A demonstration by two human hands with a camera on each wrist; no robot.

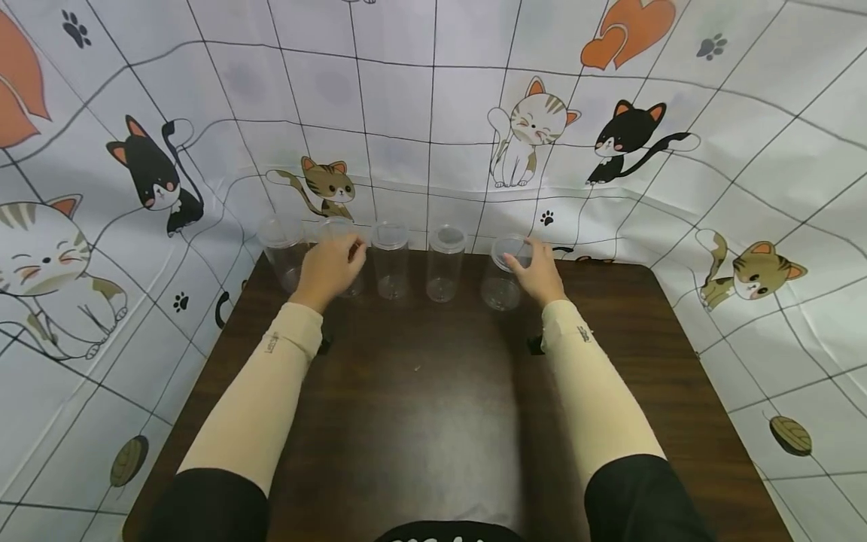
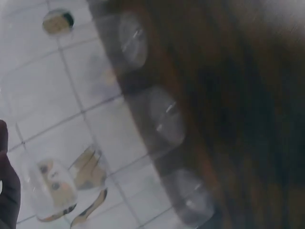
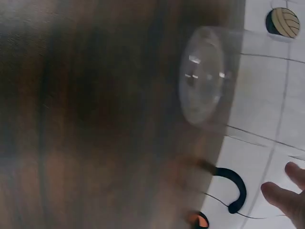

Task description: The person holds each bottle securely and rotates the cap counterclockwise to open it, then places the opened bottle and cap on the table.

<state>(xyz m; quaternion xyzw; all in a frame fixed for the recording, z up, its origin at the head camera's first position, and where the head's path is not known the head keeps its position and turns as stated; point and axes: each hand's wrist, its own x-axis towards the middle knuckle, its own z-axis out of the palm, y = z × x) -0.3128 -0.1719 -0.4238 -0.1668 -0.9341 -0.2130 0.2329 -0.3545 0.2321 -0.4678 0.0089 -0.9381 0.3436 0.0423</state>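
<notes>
Several clear plastic jars stand in a row along the back of the table. My left hand (image 1: 328, 267) is at the second jar from the left (image 1: 352, 286), fingers loosely bent beside its top and covering part of it. To its left is the end jar (image 1: 283, 248); to its right stand a third (image 1: 391, 260) and a fourth jar (image 1: 445, 263). My right hand (image 1: 542, 275) is beside the top of the rightmost jar (image 1: 500, 292), thumb and fingers spread. In the right wrist view its fingertips (image 3: 276, 193) show apart from that jar's side (image 3: 202, 76).
The dark wood table (image 1: 420, 391) is backed by a white cloth (image 1: 400, 98) with a grid and cartoon cats, which also rises on both sides. The back jars stand close to this cloth. Both wrist views are blurred.
</notes>
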